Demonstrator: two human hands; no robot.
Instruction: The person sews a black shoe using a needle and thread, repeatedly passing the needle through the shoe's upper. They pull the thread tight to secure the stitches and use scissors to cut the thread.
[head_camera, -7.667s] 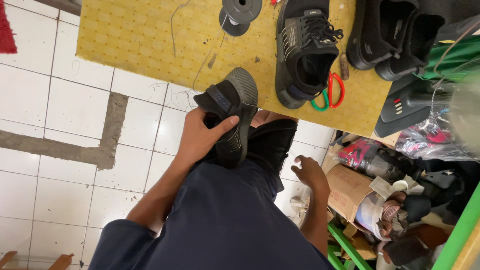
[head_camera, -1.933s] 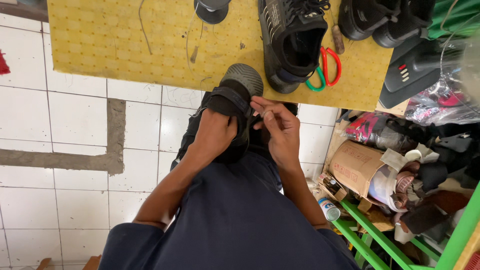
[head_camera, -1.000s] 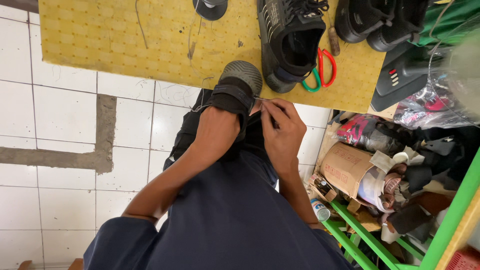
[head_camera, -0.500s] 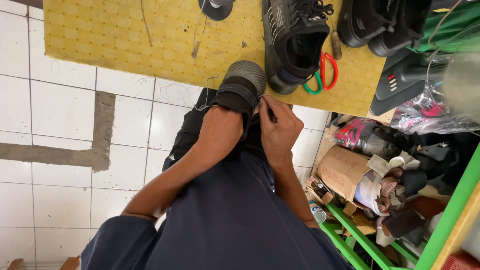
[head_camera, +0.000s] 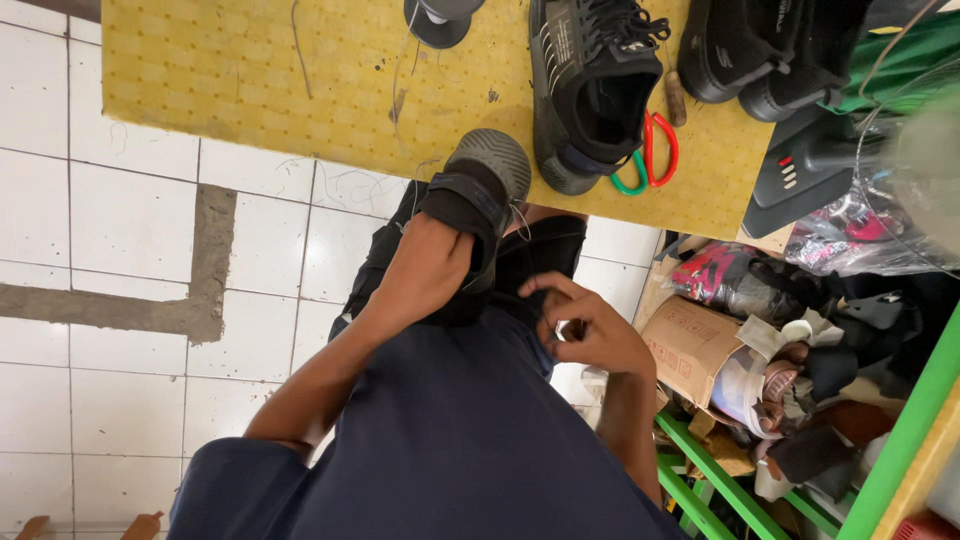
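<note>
- White floor tiles (head_camera: 110, 210) are filling the 9 o'clock side, with a grey cement strip (head_camera: 205, 270) running through them.
- A yellow mat (head_camera: 250, 80) is lying across the 12 o'clock edge; a thread spool (head_camera: 440, 18) is standing on it near the top.
- The left hand (head_camera: 425, 280) is gripping a dark shoe (head_camera: 480, 195) at the centre, fingers closed around its upper; the grey sole is pointing toward 12 o'clock and overlapping the mat's near edge.
- That shoe is resting over the person's lap, above the dark trousers (head_camera: 540, 250).
- The right hand (head_camera: 585, 325) is sitting at about 4 o'clock from the shoe, apart from it, fingers curled with thumb and forefinger pinched together; what they are pinching is too small to tell.
- A second black lace-up shoe (head_camera: 590, 90) is lying on the mat at 1 o'clock, just beside the held shoe's sole.
- Scissors with a red and a green handle (head_camera: 650, 155) are lying touching that second shoe's right side.
- More black shoes (head_camera: 760, 50) are sitting at 2 o'clock.
- A cardboard box (head_camera: 695, 345) and clutter are piling up at 4 o'clock beside a green frame (head_camera: 900, 440).
</note>
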